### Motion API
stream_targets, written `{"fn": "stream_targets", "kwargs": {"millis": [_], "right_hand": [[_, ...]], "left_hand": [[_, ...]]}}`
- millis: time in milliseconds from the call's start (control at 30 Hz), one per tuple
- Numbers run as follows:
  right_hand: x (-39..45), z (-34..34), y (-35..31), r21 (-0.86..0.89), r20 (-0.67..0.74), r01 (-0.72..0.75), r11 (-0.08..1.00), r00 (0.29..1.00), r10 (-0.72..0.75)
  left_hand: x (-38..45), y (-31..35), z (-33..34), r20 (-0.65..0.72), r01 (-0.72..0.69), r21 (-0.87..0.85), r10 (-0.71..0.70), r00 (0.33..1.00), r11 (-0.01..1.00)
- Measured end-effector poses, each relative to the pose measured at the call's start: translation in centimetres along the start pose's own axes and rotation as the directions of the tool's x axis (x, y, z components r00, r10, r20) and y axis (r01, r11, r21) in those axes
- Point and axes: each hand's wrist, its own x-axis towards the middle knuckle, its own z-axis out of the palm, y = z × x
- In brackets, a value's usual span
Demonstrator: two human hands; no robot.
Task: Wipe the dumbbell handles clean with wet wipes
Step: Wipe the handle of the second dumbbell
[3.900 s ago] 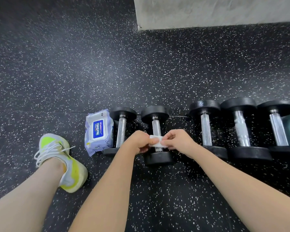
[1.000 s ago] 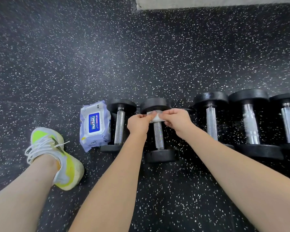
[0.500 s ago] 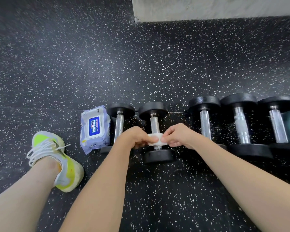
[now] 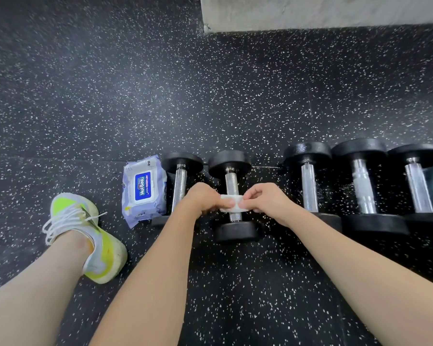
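Several black dumbbells with chrome handles lie in a row on the speckled black floor. A folded white wet wipe point(image 4: 231, 205) is wrapped over the lower part of the handle of the second dumbbell point(image 4: 231, 179) from the left. My left hand point(image 4: 202, 199) pinches the wipe's left end and my right hand point(image 4: 265, 201) pinches its right end. The handle's lowest part and the near weight head point(image 4: 236, 231) show below the wipe.
A purple pack of wet wipes point(image 4: 144, 189) lies left of the first dumbbell point(image 4: 179, 188). My left foot in a white and yellow shoe point(image 4: 85, 233) rests at the left. Three more dumbbells point(image 4: 309, 188) lie to the right. A grey concrete block point(image 4: 323, 11) stands far back.
A second ago both hands held the wipe at the far end of the handle. They have since slid it down toward the near weight head.
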Motion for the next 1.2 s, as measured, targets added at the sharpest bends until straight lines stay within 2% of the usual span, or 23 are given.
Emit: {"fn": "stream_targets", "kwargs": {"millis": [100, 200, 300, 433, 533, 600, 700, 767, 900, 1067, 1200], "right_hand": [[0.8, 0.0, -0.1, 0.085, -0.062, -0.030, 0.996, 0.997, 0.035], [1.9, 0.1, -0.7, 0.189, -0.128, -0.045, 0.981, 0.989, 0.070], [2.7, 0.3, -1.3, 0.291, -0.151, -0.026, 0.956, 0.986, 0.073], [3.6, 0.8, -1.6, 0.395, -0.248, 0.041, 0.918, 0.967, 0.063], [4.4, 1.2, -1.8, 0.499, -0.265, 0.032, 0.866, 0.957, 0.118], [4.6, 1.3, -1.5, 0.537, -0.238, 0.016, 0.843, 0.962, 0.134], [4.4, 1.0, -1.1, 0.535, -0.184, -0.016, 0.845, 0.974, 0.135], [3.9, 0.6, -0.9, 0.495, -0.141, -0.046, 0.868, 0.981, 0.132], [2.5, -0.1, -0.2, 0.399, -0.042, -0.144, 0.906, 0.984, 0.175], [0.7, -0.3, 0.2, 0.277, 0.008, -0.150, 0.949, 0.988, 0.154], [-0.5, -0.4, 0.2, 0.150, 0.068, -0.161, 0.975, 0.986, 0.152]], "left_hand": [[0.4, 0.1, 0.1, -0.056, 0.001, -0.089, -0.006, 0.998, 0.996], [1.3, 0.3, 0.5, -0.152, -0.002, -0.302, -0.046, 0.987, 0.953], [2.1, 0.4, 1.1, -0.208, -0.015, -0.437, -0.084, 0.975, 0.900], [2.6, 0.9, 2.3, -0.327, -0.124, -0.558, -0.080, 0.942, 0.821], [2.9, 1.5, 3.0, -0.414, -0.184, -0.577, -0.091, 0.906, 0.796], [3.2, 1.4, 3.2, -0.396, -0.184, -0.596, -0.087, 0.914, 0.782], [2.9, 1.3, 2.7, -0.236, -0.078, -0.646, -0.101, 0.967, 0.759], [2.9, 1.1, 1.8, -0.136, -0.006, -0.585, -0.090, 0.987, 0.811], [2.3, 0.9, 0.6, -0.018, 0.027, -0.354, -0.035, 0.999, 0.935], [0.9, 0.3, 0.6, 0.086, 0.088, -0.162, -0.075, 0.993, 0.983], [0.1, 0.1, 0.2, 0.179, 0.058, 0.057, -0.067, 0.982, 0.997]]}}
